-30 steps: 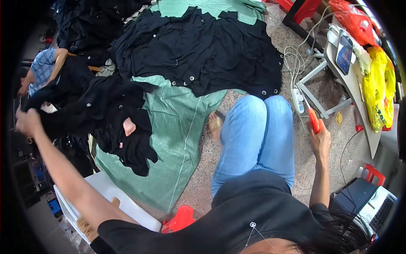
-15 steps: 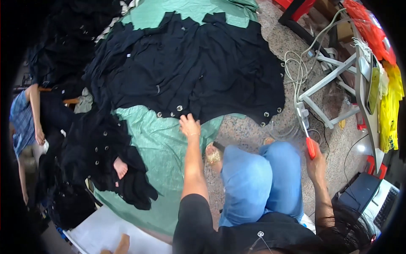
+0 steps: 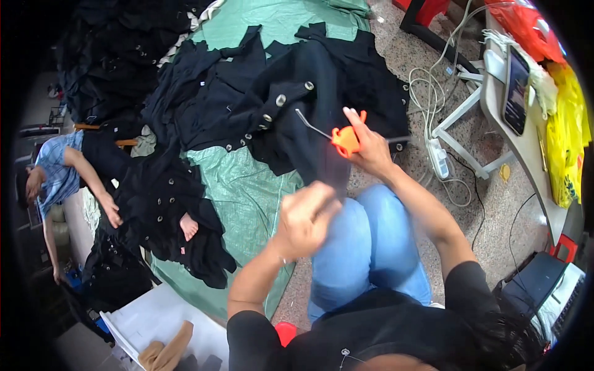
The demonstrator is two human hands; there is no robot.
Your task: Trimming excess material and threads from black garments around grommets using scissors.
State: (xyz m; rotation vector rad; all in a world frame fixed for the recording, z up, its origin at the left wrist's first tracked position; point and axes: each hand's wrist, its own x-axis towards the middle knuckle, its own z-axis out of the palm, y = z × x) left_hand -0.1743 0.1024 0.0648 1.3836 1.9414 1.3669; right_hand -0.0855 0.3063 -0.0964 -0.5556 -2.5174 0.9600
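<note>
My left hand [image 3: 306,219] is blurred, its fingers curled as a fist above my left knee. It grips the lifted edge of a black garment [image 3: 291,74] with metal eyelets, and a dark, smeared strip of the cloth stretches up from it. My right hand [image 3: 371,148] is closed around an orange-handled tool [image 3: 346,141] in front of the raised cloth. A thin, bent metal tip sticks out from the tool toward the left; its exact kind is unclear. More of the black garment spreads over a green tarp [image 3: 232,191] on the floor.
At the left another person [image 3: 62,151] reaches over more black garments [image 3: 158,201], with a bare foot [image 3: 189,227] on them. A white power strip [image 3: 438,159] and loops of cable lie right of my knees. A phone [image 3: 515,91] and yellow bag [image 3: 564,136] are at the table's edge.
My left hand has come back toward my lap, pulling the garment's eyelet edge up. My right hand has moved left and forward with the orange-handled tool to the cloth.
</note>
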